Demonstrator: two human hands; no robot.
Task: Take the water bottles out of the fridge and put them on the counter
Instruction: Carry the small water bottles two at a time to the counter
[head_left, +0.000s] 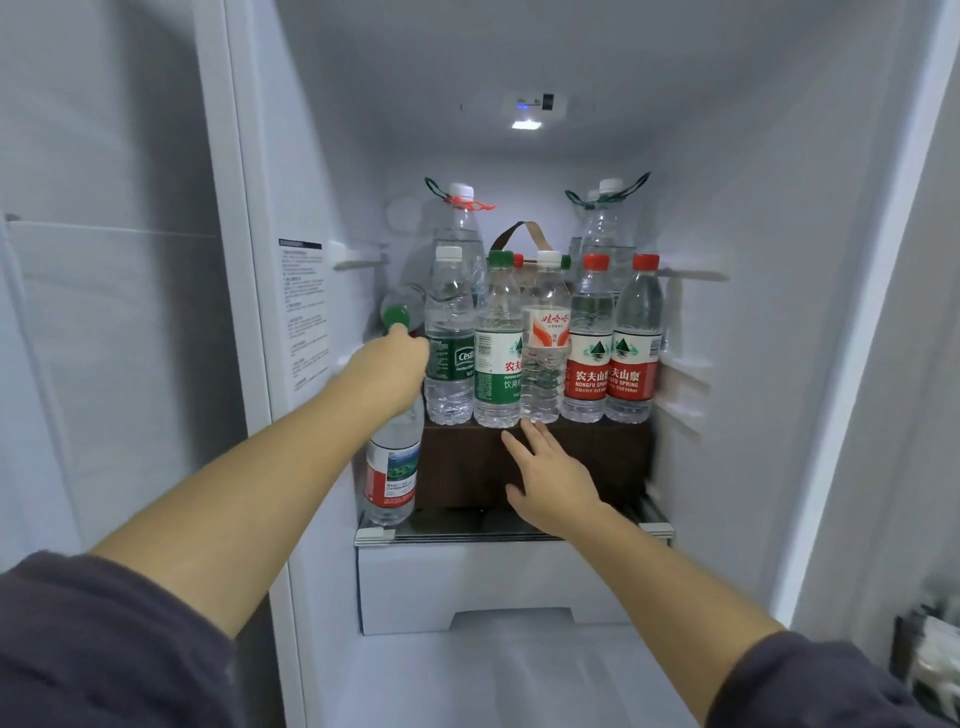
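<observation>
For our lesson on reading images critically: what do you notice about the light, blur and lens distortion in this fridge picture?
Head view: the ceiling lamp lights the fridge interior evenly and coolly; the wide lens bows the fridge walls outward; the front row of bottles is sharp; the bottle held in the left hand and the clutter at the lower right edge look blurred.

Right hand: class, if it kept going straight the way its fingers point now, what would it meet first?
Most likely the white-capped bottle with the orange label. The right hand is open, fingers pointing up and into the fridge, fingertips just below that bottle's base at the brown box's top edge. Depth is unclear.
</observation>
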